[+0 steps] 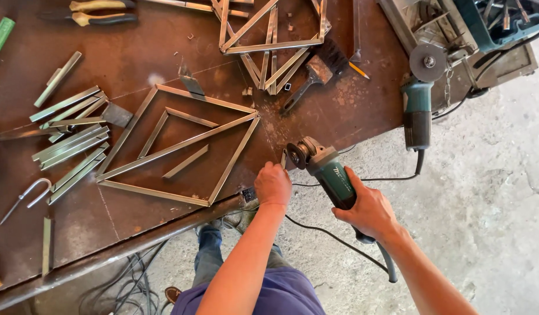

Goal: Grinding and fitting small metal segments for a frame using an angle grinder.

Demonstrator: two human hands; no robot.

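My right hand (368,210) grips the teal body of an angle grinder (328,172) held off the table's corner, its disc (297,153) pointing toward the table edge. My left hand (273,184) is closed at the table's edge beside the disc, apparently pinching a small metal piece; what it holds is hidden. Just left of it lies a square frame (176,146) of welded steel bars with a diagonal and short inner bars, flat on the rusty steel table (129,58).
A second angle grinder (420,99) rests at the table's right edge. Cut steel bars (71,140) lie at the left, another welded frame (269,41) and a brush (316,73) at the back, pliers (100,13) far left. Cables trail on the concrete floor (485,175).
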